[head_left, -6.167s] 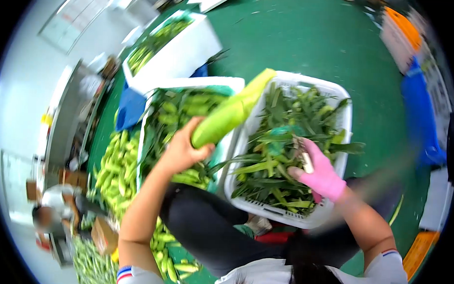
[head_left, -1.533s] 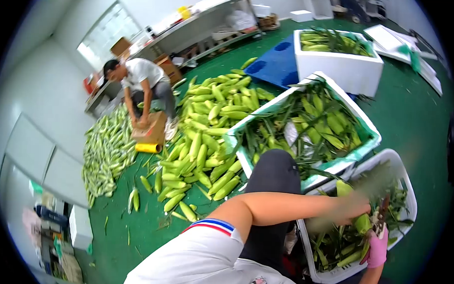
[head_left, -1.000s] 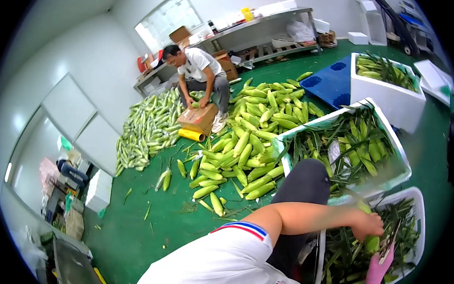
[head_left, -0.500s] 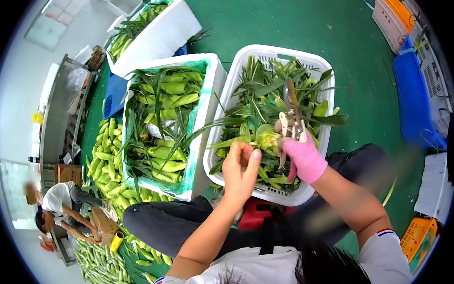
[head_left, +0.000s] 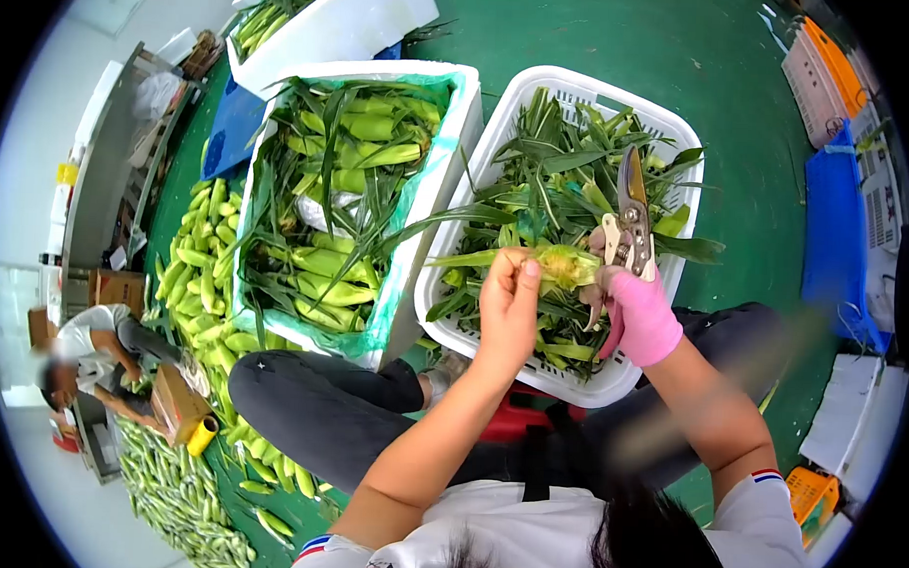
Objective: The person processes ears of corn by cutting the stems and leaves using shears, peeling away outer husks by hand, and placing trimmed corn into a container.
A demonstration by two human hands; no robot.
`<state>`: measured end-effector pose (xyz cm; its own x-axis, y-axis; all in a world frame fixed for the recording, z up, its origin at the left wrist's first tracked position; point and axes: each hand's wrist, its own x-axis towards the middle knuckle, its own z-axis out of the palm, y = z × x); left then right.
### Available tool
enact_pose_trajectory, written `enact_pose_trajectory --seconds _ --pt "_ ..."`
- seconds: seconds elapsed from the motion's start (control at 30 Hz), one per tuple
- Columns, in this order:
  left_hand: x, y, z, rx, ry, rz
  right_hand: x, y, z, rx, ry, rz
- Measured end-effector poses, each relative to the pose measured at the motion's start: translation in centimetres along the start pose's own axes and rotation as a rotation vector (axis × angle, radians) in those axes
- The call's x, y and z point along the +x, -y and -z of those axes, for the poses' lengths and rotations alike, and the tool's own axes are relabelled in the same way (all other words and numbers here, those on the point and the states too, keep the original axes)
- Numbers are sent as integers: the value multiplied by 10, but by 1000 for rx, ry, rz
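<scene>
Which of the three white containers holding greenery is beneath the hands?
The slotted white plastic basket, heaped with green leaves. The near white foam box and far white foam box, unslotted, lie left of it.

Setting: reads as a produce-packing room or workshop. Evidence: husked-in corn heaped (head_left: 209, 275) straight on a green floor (head_left: 583, 33); foam box (head_left: 467, 114), plastic-lined, filled with ears; pruning shears (head_left: 634, 225) held over a white basket (head_left: 586, 391) of leaves; steel shelving (head_left: 96, 171) along the wall; crates (head_left: 807, 81) opposite; co-worker (head_left: 97, 344) crouched at a cardboard box (head_left: 178, 403) beside a second heap (head_left: 182, 495).
</scene>
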<state>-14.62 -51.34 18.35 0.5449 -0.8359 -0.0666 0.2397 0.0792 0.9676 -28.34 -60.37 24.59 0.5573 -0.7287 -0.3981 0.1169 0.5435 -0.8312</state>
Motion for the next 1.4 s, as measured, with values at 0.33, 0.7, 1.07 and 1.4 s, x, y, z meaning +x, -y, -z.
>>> enact_pose_trajectory --seconds 0.33,0.7,1.07,1.4 --pt "-10 -55 7 -491 -87 63 19 7 -12 524 249 -154" --pt "-67 -44 67 -733 83 993 -33 -29 -35 -891 868 531" --pt "10 -209 474 -388 -966 291 29 -41 16 -1 150 100" --pt "145 -15 435 1806 454 87 18 -39 3 307 197 -218"
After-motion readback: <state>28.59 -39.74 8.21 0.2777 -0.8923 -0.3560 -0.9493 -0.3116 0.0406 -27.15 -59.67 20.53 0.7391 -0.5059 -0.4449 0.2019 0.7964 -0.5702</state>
